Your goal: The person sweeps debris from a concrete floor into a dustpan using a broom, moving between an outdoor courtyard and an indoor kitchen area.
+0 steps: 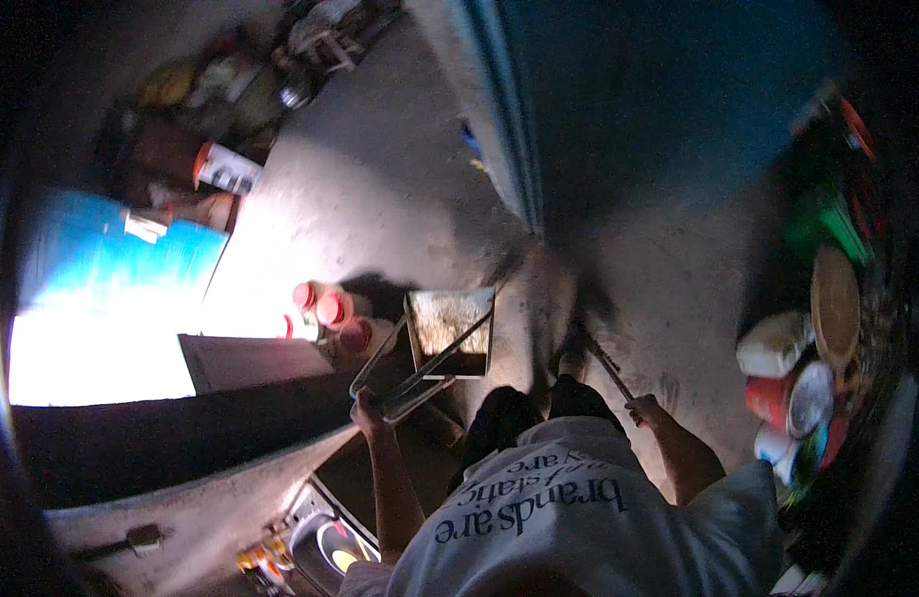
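My left hand is closed around the bent metal frame handle of a metal dustpan. The pan hangs or rests low, before my legs and a little to the left; its inside looks worn and stained. On the other side, my right hand grips a thin dark stick that slants down towards my foot. The stick's far end is lost in dark shadow, so its kind is unclear.
Several containers with red lids stand left of the pan. A blue door or panel juts in ahead. At the right lie a woven basket, a whitish jug and a red bucket. A white container stands far left.
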The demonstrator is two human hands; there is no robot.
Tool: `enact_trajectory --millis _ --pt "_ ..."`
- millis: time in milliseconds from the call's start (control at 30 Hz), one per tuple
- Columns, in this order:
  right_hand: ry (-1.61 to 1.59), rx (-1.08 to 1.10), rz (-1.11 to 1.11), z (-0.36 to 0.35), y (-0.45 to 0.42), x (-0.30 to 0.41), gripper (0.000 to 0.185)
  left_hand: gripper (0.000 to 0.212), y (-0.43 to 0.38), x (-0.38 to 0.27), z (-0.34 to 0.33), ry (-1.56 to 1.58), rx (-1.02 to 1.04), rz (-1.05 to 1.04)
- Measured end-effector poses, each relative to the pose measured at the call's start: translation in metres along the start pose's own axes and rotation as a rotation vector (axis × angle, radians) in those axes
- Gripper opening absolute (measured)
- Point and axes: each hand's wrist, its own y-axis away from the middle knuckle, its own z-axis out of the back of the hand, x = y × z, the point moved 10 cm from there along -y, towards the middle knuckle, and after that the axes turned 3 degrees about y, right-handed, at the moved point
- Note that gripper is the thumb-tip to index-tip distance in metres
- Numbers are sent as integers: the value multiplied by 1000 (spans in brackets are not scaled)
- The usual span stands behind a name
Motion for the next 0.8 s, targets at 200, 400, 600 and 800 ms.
enact_trajectory --millis 200,400,600,800 --pt "477 -7 105 -53 -23 170 22 22 -10 -18 -45 198 -164 -59" --pt "342 103 91 -197 -34 303 26 19 -122 -27 -107 62 -167 47" --pt "-136 123 85 -328 -31 418 24 16 -235 -52 -181 26 -82 185" --pt "7 44 109 -388 -42 513 22 22 -360 -74 -203 -124 -67 10"
